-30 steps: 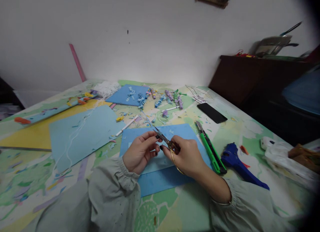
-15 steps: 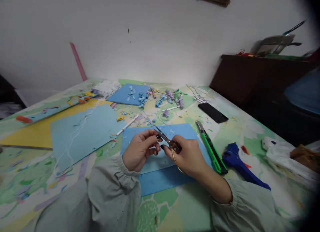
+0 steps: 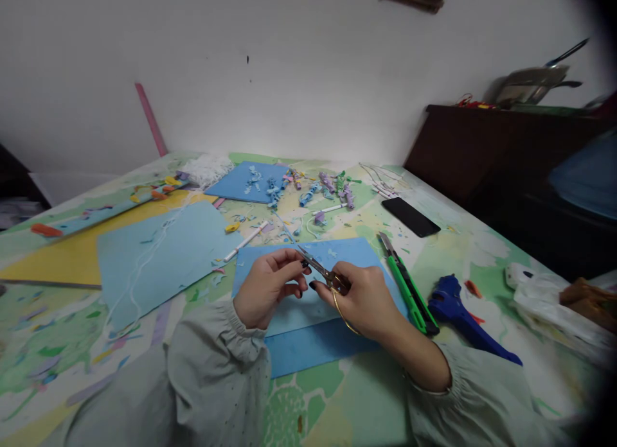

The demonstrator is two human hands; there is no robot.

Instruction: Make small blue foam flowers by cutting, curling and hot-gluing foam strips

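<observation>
My right hand (image 3: pixel 364 299) is closed on the gold handles of a pair of scissors (image 3: pixel 317 263), whose blades point up and left. Beside the blade tips, my left hand (image 3: pixel 270 286) is pinched, thumb against fingers; whatever it holds is too small to make out. Both hands are above blue foam sheets (image 3: pixel 318 350) on the table. A green utility knife (image 3: pixel 409 289) lies to the right of the sheets, and a blue glue gun (image 3: pixel 465 322) is beyond it.
Behind the hands lie small curled foam pieces (image 3: pixel 308 193) and a blue sheet (image 3: pixel 231 182). A black phone (image 3: pixel 411 217) is at the right. Light blue (image 3: pixel 164 261) and yellow (image 3: pixel 62 257) sheets cover the left, with scraps around. A plastic bag (image 3: pixel 554 306) sits far right.
My left hand has shifted very slightly left. The scissors' tips have moved a little up and left, and the blades look closer together.
</observation>
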